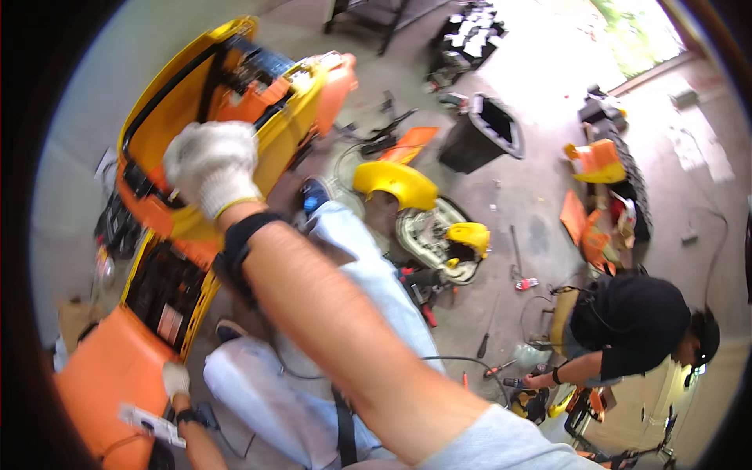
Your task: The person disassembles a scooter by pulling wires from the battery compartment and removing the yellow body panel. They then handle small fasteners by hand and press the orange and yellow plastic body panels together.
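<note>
On the concrete floor (540, 211) of a workshop, a person kneels beside a yellow and orange machine body (227, 94) that stands tilted up on its side. The right hand (210, 166), in a white knit glove, comes up across the middle of the view and presses on the yellow edge of the body; its grip looks loosely curled over that edge, though the fingers are blurred and how tightly they close cannot be told. The left hand (175, 379), also gloved in white, rests low at the orange panel (117, 368), touching its rim; whether it clasps anything cannot be told.

The open shell of the body holds black parts and wiring. Nearby on the floor lie a yellow curved cover (395, 182), a black bin (482, 133) and two screwdrivers (487, 333). A second person (627, 329) in black crouches at the right, well apart.
</note>
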Tool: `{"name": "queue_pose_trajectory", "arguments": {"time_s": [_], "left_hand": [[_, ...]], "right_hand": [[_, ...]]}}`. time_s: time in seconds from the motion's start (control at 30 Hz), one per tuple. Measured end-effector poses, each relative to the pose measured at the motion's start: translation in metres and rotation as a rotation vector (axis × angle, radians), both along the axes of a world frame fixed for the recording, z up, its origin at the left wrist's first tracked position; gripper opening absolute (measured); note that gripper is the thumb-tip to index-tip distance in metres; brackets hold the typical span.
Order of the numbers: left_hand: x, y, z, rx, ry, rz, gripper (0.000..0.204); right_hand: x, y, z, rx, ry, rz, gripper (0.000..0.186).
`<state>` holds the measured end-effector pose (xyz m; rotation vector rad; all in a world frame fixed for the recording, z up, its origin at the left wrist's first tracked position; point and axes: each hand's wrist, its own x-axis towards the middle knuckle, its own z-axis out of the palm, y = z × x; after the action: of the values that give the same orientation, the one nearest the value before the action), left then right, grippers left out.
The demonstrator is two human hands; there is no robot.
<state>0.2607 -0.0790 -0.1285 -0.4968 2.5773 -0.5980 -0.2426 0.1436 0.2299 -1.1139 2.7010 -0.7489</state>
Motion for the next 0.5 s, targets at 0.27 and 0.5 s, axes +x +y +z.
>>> {"name": "queue_pose_trajectory", "arguments": {"time_s": [0.27,0.5], "left_hand": [[-0.022,0.015,-0.001,0.312,0.403,0.681,0.022],[-0.02,0.001,0.019,0.275,0.309,0.565,0.019]], "right_hand": [[0.004,0.004,-0.011,-0.128,-0.019,-0.059,0.036],[0.005,0.004,0.0,-0.144,-0.042,-0.066,0.035]]}}
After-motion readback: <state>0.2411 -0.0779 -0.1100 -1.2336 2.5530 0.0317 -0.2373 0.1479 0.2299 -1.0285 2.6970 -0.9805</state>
